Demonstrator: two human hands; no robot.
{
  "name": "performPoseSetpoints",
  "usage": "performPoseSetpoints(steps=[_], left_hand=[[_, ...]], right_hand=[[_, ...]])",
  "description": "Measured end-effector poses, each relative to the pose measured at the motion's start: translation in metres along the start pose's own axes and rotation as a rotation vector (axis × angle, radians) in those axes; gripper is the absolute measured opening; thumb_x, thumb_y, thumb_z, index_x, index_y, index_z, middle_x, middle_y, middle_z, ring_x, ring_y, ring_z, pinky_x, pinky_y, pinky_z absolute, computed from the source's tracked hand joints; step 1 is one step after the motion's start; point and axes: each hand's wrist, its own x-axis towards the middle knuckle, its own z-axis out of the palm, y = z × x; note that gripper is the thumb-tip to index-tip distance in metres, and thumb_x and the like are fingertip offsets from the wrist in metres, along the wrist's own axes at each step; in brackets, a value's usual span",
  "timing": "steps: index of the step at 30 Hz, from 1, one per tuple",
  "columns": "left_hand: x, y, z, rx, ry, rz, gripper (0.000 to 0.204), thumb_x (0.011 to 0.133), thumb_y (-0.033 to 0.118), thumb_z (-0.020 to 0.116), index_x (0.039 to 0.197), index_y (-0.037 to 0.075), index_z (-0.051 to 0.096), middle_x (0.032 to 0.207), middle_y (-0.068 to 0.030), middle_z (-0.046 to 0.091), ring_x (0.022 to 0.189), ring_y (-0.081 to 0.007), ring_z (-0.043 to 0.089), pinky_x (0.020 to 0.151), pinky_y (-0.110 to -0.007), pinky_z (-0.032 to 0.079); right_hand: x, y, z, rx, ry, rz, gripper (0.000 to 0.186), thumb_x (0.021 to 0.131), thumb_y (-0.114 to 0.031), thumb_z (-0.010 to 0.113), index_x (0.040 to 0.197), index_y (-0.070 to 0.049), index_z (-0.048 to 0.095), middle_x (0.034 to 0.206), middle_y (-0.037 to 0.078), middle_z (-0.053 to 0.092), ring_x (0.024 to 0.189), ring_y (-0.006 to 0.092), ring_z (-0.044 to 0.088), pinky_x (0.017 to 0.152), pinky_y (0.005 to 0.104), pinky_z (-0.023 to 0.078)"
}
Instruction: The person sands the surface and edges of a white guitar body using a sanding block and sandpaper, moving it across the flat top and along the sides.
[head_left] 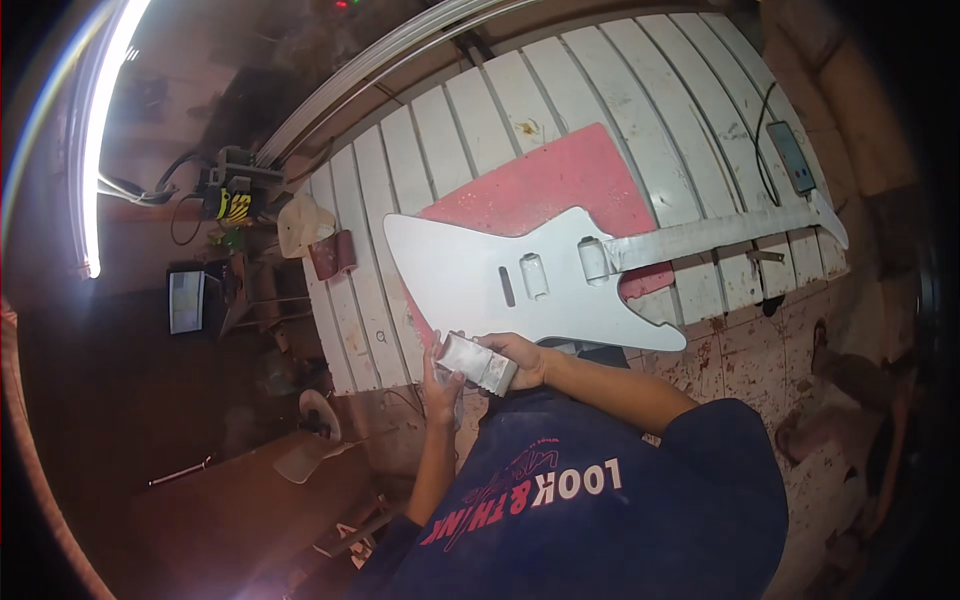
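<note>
Close to my body, at the table's near edge, both hands hold a pale, dusty sanding block [470, 363] with a jagged paper edge. My left hand [440, 388] grips its left end, the fingers bent around it. My right hand [520, 357] is closed on its right side, fingers over the top. Just beyond them lies a white electric guitar [455, 262], its pointed body flat and its neck [700, 232] reaching to the right. Cut-outs show in the body. Beneath the guitar is a pink board [550, 175].
The slatted white table [480, 115] carries a reddish-brown roll [333, 255] at left and a dark device [792, 157] with a cable at far right. A metal rail [370, 75] runs behind. A lit screen [186, 300] and a lamp tube [95, 150] are at left.
</note>
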Motion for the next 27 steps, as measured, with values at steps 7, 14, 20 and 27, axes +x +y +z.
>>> performPoseSetpoints(steps=[7, 14, 20, 27], left_hand=[[0.043, 0.031, 0.011, 0.03, -0.325, -0.16, 0.093, 0.082, 0.022, 0.088, 0.158, -0.002, 0.038, 0.15, -0.0246, 0.055, 0.136, -0.032, 0.057, 0.115, -0.044, 0.045], [0.088, 0.026, -0.002, 0.072, -0.324, -0.003, 0.084, 0.087, 0.022, 0.085, 0.156, -0.004, 0.045, 0.144, -0.0193, 0.058, 0.132, -0.0293, 0.058, 0.112, -0.04, 0.046], [0.17, 0.007, 0.007, 1.156, -0.34, 0.571, 0.077, 0.092, 0.018, 0.077, 0.161, 0.005, 0.044, 0.13, -0.0194, 0.059, 0.12, -0.0367, 0.057, 0.106, -0.048, 0.045], [0.167, -0.036, 0.043, 1.401, -0.864, 0.774, 0.071, 0.086, 0.017, 0.076, 0.152, 0.008, 0.053, 0.13, -0.0188, 0.062, 0.112, -0.0362, 0.061, 0.094, -0.051, 0.049]], right_hand=[[-0.019, -0.006, 0.023, 0.078, -0.212, -0.085, 0.052, 0.109, -0.043, 0.043, 0.139, -0.005, 0.06, 0.115, 0.018, 0.072, 0.093, 0.0346, 0.071, 0.079, 0.0481, 0.057], [-0.029, -0.001, 0.041, -0.202, 0.287, -0.419, 0.05, 0.11, -0.045, 0.05, 0.136, -0.003, 0.06, 0.115, 0.018, 0.072, 0.103, 0.0334, 0.072, 0.087, 0.0495, 0.061], [-0.1, -0.035, 0.035, -1.654, 1.499, -1.265, 0.027, 0.097, -0.019, 0.073, 0.117, -0.003, 0.066, 0.111, 0.014, 0.069, 0.108, 0.0299, 0.063, 0.091, 0.0431, 0.05], [-0.112, -0.07, 0.02, -2.144, 1.96, -1.202, 0.021, 0.089, -0.015, 0.075, 0.109, -0.012, 0.07, 0.119, 0.005, 0.064, 0.113, 0.0306, 0.055, 0.098, 0.0493, 0.038]])
